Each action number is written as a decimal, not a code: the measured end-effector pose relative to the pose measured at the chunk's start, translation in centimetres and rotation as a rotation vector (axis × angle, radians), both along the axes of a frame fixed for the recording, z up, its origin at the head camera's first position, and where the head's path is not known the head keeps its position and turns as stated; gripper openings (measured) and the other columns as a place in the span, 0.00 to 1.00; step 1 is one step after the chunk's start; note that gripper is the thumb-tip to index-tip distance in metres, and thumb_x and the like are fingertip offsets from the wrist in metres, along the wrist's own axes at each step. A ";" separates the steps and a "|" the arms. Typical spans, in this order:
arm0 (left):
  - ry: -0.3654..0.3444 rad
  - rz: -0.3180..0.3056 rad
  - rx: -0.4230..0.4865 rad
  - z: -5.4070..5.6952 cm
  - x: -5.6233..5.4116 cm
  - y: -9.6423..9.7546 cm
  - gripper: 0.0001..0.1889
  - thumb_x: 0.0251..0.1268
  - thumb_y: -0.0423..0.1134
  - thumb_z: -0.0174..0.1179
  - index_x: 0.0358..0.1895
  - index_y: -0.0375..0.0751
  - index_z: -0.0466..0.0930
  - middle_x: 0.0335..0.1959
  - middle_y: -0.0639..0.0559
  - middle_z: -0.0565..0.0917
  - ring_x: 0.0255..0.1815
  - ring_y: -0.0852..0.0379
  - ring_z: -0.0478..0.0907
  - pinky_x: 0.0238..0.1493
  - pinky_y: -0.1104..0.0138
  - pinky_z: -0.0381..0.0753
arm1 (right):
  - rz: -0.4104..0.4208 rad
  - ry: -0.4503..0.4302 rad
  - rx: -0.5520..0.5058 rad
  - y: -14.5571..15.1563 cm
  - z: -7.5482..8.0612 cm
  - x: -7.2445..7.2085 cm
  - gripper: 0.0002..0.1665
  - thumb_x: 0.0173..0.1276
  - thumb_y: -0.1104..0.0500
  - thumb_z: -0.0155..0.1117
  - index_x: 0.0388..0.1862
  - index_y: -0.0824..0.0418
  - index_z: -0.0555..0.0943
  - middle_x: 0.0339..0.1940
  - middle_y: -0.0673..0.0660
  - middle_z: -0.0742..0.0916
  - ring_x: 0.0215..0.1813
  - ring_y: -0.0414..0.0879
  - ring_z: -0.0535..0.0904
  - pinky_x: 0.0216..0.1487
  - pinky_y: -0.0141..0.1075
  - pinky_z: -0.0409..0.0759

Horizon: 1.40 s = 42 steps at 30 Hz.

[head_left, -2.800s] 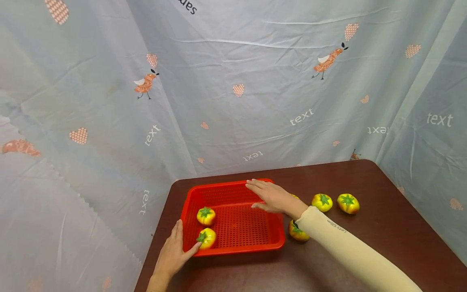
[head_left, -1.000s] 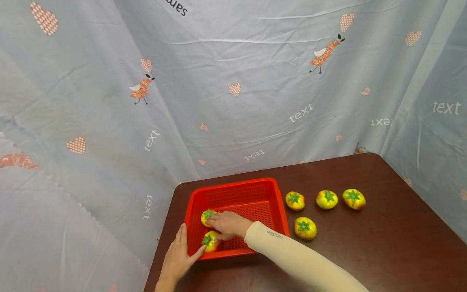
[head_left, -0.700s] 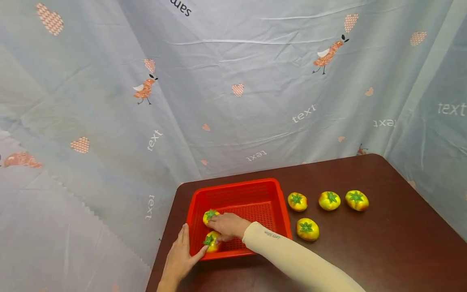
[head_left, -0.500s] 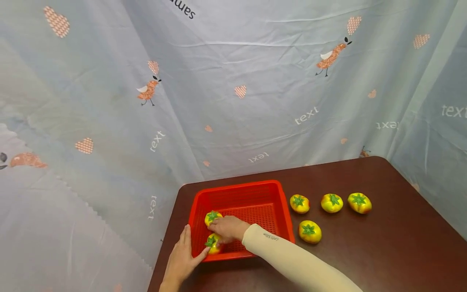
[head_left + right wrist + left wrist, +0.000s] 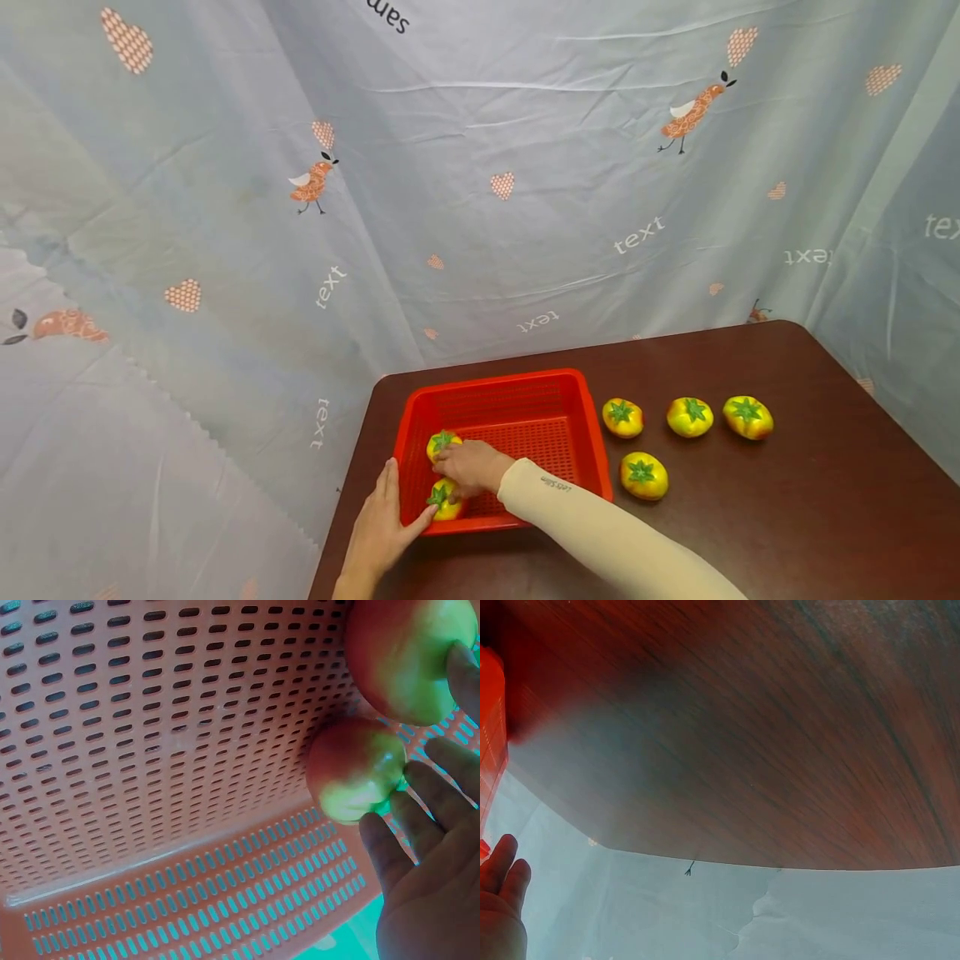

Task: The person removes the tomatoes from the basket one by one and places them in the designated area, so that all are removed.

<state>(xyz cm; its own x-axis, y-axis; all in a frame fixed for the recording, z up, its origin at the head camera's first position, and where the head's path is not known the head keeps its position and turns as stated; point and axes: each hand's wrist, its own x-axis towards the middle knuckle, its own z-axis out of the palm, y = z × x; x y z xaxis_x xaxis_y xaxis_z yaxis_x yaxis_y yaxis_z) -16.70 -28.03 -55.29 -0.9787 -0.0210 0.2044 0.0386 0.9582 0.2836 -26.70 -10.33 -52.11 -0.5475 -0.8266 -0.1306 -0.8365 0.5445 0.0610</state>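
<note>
1. Lying along the left side of the red basket [image 5: 540, 442]: left hand [image 5: 381, 521]. Fingers straight, thumb spread to the front-left rim, nothing gripped. Can't tell if the thumb touches fruit.
2. Basket: thin slotted plastic. Should be light, a bit flexy, likely to slide if shoved. Best hold is the rim.
3. Back fruit [image 5: 442, 442] and front fruit [image 5: 447, 511]: both in the basket's left end, leafy tops showing, one behind the other. Glossy, look like moulded imitations. I'd guess light, firm, slightly slippery, not fragile. Take hold round the widest part; leafy top is a poor grip.
4. Right hand [image 5: 472, 467]: inside the basket, over the pair. Fingers spread and relaxed, fingertips on the back fruit, thumb on the front one. Contact only, no closed grip that I can see. Cream sleeve [image 5: 600, 529] crosses the basket's front-right corner.
5. Right of the basket, four more of the same: first loose fruit [image 5: 622, 418] just beside the wall, second loose fruit [image 5: 644, 477] nearer the person, third loose fruit [image 5: 690, 417] and fourth loose fruit [image 5: 748, 417] further right. All apart, probably prone to roll if nudged.
6. Desk [image 5: 750, 517]: dark reddish-brown wood grain, smooth, rounded far corners. Probably low friction.
7. Room: grey-blue curtain [image 5: 525, 158] on left, back and right. Birds, hearts, "text" lettering, wrinkles.
</note>
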 end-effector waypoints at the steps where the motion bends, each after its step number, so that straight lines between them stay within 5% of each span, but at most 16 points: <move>1: 0.005 -0.001 0.001 0.0 0.0 0.0 0.55 0.56 0.65 0.62 0.75 0.27 0.52 0.74 0.30 0.61 0.59 0.29 0.74 0.58 0.40 0.75 | 0.004 -0.008 0.005 0.0 0.0 0.1 0.34 0.64 0.39 0.65 0.69 0.41 0.73 0.72 0.38 0.72 0.74 0.35 0.64 0.70 0.34 0.69; 10: 0.005 -0.004 0.005 -0.1 -0.1 -0.1 0.55 0.56 0.66 0.61 0.75 0.27 0.52 0.74 0.31 0.62 0.60 0.29 0.74 0.59 0.40 0.75 | 0.052 -0.042 0.038 0.1 0.6 0.9 0.32 0.64 0.47 0.68 0.68 0.37 0.73 0.67 0.37 0.77 0.72 0.33 0.67 0.70 0.34 0.68; 20: -0.023 0.001 0.007 0.0 0.0 0.0 0.56 0.57 0.69 0.58 0.75 0.27 0.51 0.74 0.31 0.60 0.61 0.29 0.72 0.58 0.40 0.75 | 0.052 -0.001 0.039 -0.4 0.0 1.6 0.37 0.58 0.41 0.71 0.68 0.38 0.73 0.68 0.37 0.77 0.72 0.32 0.66 0.64 0.32 0.74; 26: -0.015 0.000 0.004 0.1 -0.1 0.0 0.56 0.57 0.69 0.59 0.75 0.26 0.52 0.74 0.31 0.61 0.61 0.29 0.73 0.58 0.40 0.75 | 0.077 -0.015 0.019 -0.6 0.2 1.6 0.34 0.58 0.45 0.74 0.64 0.37 0.76 0.64 0.39 0.79 0.61 0.33 0.77 0.55 0.35 0.81; 42: -0.045 0.014 -0.014 0.2 0.0 0.1 0.56 0.58 0.70 0.57 0.75 0.26 0.51 0.74 0.30 0.60 0.62 0.29 0.72 0.60 0.40 0.73 | 0.095 -0.028 -0.077 0.5 2.4 1.2 0.38 0.58 0.45 0.74 0.68 0.41 0.73 0.68 0.41 0.77 0.68 0.36 0.72 0.66 0.32 0.73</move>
<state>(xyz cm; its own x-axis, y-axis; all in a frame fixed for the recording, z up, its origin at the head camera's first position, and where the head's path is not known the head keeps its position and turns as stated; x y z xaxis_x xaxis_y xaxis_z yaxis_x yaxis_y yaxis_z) -16.75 -27.95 -55.07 -0.9865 -0.0318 0.1608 0.0132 0.9624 0.2715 -25.49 -9.88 -49.71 -0.4629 -0.8829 -0.0786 -0.8856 0.4645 -0.0024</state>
